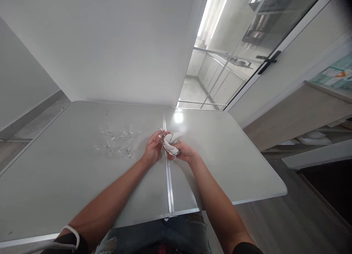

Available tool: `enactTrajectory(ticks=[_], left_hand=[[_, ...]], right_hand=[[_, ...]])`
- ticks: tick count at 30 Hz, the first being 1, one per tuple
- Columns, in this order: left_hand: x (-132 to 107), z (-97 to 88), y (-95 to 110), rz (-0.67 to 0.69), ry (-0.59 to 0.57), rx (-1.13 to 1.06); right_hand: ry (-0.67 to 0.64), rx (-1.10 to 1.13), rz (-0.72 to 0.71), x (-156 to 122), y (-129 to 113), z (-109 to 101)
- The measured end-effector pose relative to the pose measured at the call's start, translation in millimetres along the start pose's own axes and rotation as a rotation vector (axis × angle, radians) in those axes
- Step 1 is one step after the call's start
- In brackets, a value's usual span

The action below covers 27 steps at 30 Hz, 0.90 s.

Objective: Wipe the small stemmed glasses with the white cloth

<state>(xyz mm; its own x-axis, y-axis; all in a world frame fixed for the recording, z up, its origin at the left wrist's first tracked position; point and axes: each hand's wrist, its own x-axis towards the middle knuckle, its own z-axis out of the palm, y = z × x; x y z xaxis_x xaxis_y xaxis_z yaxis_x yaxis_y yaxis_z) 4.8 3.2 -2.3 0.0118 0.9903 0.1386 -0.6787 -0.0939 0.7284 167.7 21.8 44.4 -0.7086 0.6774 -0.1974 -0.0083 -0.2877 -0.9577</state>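
Smooth white wall (118,45) rises beyond L hand (154,146). Clear glass sliding door (236,37) w/ black handle (268,62) is beyond R hand (186,151), off to R. Pale grey rectangular bench (225,151) w/ rounded corners & silver metal edging spreads under both hands; its metal seam (169,188) runs front to back below them. Brown wooden shelf unit (299,111) stands well apart to R of hands, past bench edge. Group of clear glass pieces (128,151) on bench, near L hand & to its L; too see-thru to count. L hand: fingers curled round small clear glass vessel. R hand: gripping soft white cloth. Cloth (172,142) is bunched btwn hands, up against vessel. Vessel (161,136) sits in L hand, just L of cloth, partly covered, so full shape can't be told
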Motion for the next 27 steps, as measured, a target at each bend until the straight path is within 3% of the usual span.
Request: enactTrajectory(ticks=[2,5,7,9,13,15,17,20,22,24,27], left_hand=[[2,0.2,-1,0.018,0.029,-0.007],[4,0.3,-1,0.048,0.078,-0.008],[4,0.3,0,0.063,0.096,-0.003],[3,0.5,1,0.051,0.103,0.003],[0,1.3,2,0.006,0.025,0.006],[0,1.6,3,0.000,-0.016,0.002],[2,1.6,2,0.003,0.004,0.000],[5,0.9,0,0.023,0.096,0.033],[6,-0.3,-1,0.031,0.135,0.055],[6,-1.5,-1,0.021,0.141,0.054],[4,-1.6,-1,0.001,0.069,0.045]], right_hand=[[0.128,-0.276,-0.057,1,1,1],[0.391,-0.876,-0.106,6,3,6],[0.467,-1.073,-0.097,9,3,8],[0.405,-0.934,-0.112,10,2,9],[0.083,-0.176,-0.022,5,-1,5],[0.021,-0.019,0.028,3,-1,3],[0.122,-0.144,-0.013,4,1,4],[0.445,-0.663,-0.101,9,5,8],[0.554,-0.890,-0.109,12,7,9],[0.479,-0.784,-0.095,12,8,9],[0.204,-0.261,-0.020,8,5,3]])
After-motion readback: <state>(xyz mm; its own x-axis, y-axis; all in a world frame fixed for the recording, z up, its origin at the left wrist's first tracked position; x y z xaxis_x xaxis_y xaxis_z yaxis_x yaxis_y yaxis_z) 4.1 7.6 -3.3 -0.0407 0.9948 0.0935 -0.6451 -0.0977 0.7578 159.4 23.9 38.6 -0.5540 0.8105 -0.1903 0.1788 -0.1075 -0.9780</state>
